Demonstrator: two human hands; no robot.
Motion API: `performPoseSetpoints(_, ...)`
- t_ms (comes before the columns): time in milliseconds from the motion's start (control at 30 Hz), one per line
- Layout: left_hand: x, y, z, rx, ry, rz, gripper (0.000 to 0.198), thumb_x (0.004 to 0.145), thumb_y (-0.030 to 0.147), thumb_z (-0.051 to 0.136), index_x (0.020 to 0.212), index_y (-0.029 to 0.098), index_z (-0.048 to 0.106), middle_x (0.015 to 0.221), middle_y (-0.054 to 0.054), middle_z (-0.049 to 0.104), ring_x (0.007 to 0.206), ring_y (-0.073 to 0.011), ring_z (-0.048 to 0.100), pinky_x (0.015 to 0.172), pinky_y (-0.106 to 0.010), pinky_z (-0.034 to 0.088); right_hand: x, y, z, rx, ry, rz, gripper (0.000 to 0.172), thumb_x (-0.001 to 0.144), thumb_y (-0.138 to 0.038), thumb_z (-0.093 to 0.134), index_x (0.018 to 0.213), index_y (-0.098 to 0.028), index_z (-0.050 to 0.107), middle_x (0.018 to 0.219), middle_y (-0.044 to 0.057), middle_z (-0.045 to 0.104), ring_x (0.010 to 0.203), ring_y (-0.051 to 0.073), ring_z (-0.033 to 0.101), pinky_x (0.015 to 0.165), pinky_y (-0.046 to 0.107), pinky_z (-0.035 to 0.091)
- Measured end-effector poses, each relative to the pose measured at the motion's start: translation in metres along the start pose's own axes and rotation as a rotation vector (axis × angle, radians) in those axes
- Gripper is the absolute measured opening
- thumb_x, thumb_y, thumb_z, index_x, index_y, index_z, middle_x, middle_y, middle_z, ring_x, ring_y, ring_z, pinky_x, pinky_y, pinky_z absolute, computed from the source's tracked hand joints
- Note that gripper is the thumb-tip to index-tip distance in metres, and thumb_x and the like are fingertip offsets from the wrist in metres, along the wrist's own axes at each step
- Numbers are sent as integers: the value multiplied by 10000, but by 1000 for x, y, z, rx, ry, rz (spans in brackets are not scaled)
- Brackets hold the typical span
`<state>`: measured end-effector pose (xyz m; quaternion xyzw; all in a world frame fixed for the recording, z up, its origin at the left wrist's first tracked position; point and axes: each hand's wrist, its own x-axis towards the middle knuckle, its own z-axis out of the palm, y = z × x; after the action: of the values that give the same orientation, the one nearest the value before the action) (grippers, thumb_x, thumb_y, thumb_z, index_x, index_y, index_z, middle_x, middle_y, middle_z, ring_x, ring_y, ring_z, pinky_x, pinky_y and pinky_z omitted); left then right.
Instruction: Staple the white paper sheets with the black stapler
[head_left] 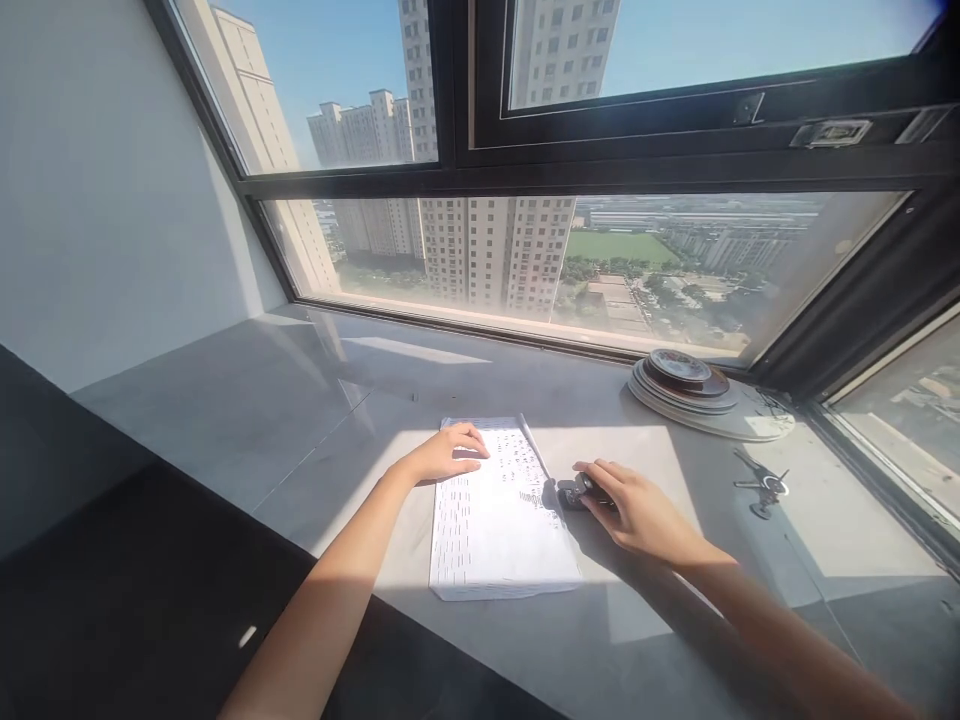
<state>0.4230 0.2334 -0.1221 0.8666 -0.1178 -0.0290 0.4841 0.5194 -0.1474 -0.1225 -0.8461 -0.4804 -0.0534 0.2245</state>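
Note:
A stack of white printed paper (495,530) lies on the grey window ledge (262,400) in front of me. My left hand (448,452) rests flat on the stack's upper left part, fingers stretched out. My right hand (637,508) sits just right of the stack, its fingers curled over a small dark object (576,492) that looks like a stapler or clip at the paper's right edge. A thin pen-like stick (534,445) lies along the paper's upper right edge.
A stack of round plates (694,392) stands at the back right by the window. A bunch of keys (765,487) lies to the right. A dark surface (112,590) borders the ledge at lower left. The window frame (600,170) runs behind.

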Motion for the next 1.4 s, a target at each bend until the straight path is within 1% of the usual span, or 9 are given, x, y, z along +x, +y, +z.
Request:
performPoseSetpoints(167,3,-10,-5,-43,142,-16,390,969,528,679,786,184,708,1086,-82,638,921,-195,597,898,-362,541,3,4,0,106,56,59,377,1061,-401,564,1376,-252,709,1227,129,796,1042,320,782,895,460,621)
performPoseSetpoints(267,5,-15,-9,-151,211,-12,540,975,629,615,692,173,565,932,-42,569,712,-130,485,664,-289,442,14,-27,12,179,191,65,423,1050,-403,560,1418,-241,691,1307,142,776,1128,333,773,925,459,628)
performPoseSetpoints(333,6,-16,-11,-217,243,-36,588,954,691,595,679,177,519,868,-18,517,613,-102,417,560,-277,340,26,-56,26,241,165,31,453,1052,-360,546,1476,-248,656,1356,142,755,1151,327,764,924,448,621)
performPoseSetpoints(467,1,-12,-7,-192,410,-67,576,953,718,555,722,191,527,792,9,472,604,-111,403,573,-273,333,60,-99,61,330,121,-5,442,1022,-327,576,1445,-254,682,1211,146,784,988,320,762,853,430,591)
performPoseSetpoints(567,-12,-8,-1,-154,546,-86,542,978,701,516,773,201,553,781,-4,518,692,-149,460,675,-287,412,81,-109,80,333,89,-7,365,985,-312,641,1330,-279,753,1042,100,795,881,312,746,822,424,573)
performPoseSetpoints(700,-32,-4,11,-134,609,-109,552,971,736,501,830,213,610,861,-46,624,820,-203,563,824,-340,490,86,-99,84,501,66,8,470,934,-442,770,1374,-276,767,1229,134,801,1114,388,748,1013,521,559)
performPoseSetpoints(833,-43,0,28,-59,631,-130,552,943,754,522,872,224,661,937,-83,694,939,-267,640,944,-407,524,78,-76,72,885,-90,-64,627,997,-616,681,1500,-243,699,1547,168,645,1449,400,586,1239,585,394)
performPoseSetpoints(1033,-49,3,49,-126,752,-169,554,941,738,513,1025,230,716,1182,-143,763,1207,-337,699,1109,-449,525,78,-50,64,1285,-401,-42,705,930,-645,745,1503,-237,699,1528,182,655,1408,417,613,1207,595,403)
performPoseSetpoints(1400,-60,6,50,-246,685,-123,574,992,703,550,1200,203,740,1357,-153,733,1335,-329,652,1187,-447,469,80,-33,65,1215,-454,-195,639,1009,-549,721,1587,-299,610,1686,127,509,1544,342,497,1300,537,310)
